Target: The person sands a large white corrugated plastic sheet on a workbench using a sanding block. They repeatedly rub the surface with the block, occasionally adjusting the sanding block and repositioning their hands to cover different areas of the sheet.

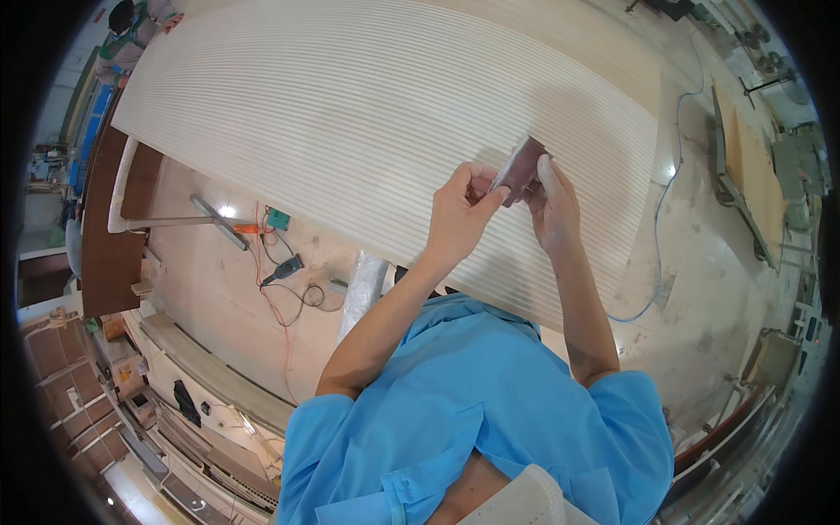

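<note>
Between my two hands is a piece of reddish-brown sandpaper [523, 171], held above the board and bent or wrapped so that a pale edge shows along its left side. My left hand [465, 203] pinches its lower left end, the thumb lying on the brown face. With fingers curled round the right side, my right hand [553, 201] grips the same piece. Whether a block sits inside the sandpaper I cannot tell. Beneath both hands lies a large whitish board [350, 122] with narrow parallel grooves running along it.
A person [131, 44] stands at the board's far left end. On the floor at left lie a dark power tool [284, 269], a green box-like item [278, 219] and orange cables. A blue hose [672, 175] trails along the right. A tilted panel [744, 175] stands farther right.
</note>
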`<state>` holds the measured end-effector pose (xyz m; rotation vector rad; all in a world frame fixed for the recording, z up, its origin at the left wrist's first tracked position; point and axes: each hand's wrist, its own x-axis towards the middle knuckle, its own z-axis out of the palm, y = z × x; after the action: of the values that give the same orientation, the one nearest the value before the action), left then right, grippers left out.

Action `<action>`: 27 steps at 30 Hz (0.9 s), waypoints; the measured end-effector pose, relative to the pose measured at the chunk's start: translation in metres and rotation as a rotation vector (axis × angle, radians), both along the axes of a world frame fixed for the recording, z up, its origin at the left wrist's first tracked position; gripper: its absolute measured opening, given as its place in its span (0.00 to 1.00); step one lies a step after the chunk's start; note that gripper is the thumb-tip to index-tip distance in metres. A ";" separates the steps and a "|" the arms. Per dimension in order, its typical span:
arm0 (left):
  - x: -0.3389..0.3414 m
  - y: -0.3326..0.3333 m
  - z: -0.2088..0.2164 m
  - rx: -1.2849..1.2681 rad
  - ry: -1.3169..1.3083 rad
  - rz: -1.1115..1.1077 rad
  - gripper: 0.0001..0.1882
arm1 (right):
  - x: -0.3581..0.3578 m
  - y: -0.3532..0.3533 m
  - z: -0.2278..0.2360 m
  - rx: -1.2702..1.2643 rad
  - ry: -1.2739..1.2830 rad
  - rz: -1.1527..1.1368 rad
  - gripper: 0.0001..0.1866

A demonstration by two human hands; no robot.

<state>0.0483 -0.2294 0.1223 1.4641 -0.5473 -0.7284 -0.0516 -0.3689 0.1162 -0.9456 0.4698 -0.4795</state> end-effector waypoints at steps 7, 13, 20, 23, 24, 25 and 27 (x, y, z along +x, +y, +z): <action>-0.010 0.006 0.001 0.137 -0.093 0.035 0.17 | -0.011 0.010 -0.014 -0.082 -0.055 -0.007 0.08; -0.022 0.009 0.008 0.157 -0.016 0.002 0.23 | -0.005 0.019 -0.020 -0.139 -0.007 -0.044 0.02; -0.002 0.014 0.011 0.343 -0.159 0.010 0.23 | 0.004 0.037 -0.025 -0.464 0.144 -0.129 0.02; 0.009 0.018 0.007 0.347 -0.186 -0.034 0.20 | 0.009 0.047 -0.027 -0.642 0.139 -0.233 0.04; 0.010 0.020 0.005 0.313 -0.122 -0.039 0.19 | 0.012 0.049 -0.027 -0.644 0.147 -0.238 0.05; 0.013 0.022 0.003 0.267 -0.064 -0.035 0.18 | 0.014 0.050 -0.027 -0.651 0.138 -0.242 0.05; 0.017 0.027 -0.003 0.205 0.015 -0.020 0.16 | 0.019 0.051 -0.027 -0.508 0.144 -0.167 0.06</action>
<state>0.0651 -0.2029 0.1193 1.6435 -0.4873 -0.8299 -0.0324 -0.3177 0.0893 -1.4432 0.5728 -0.7040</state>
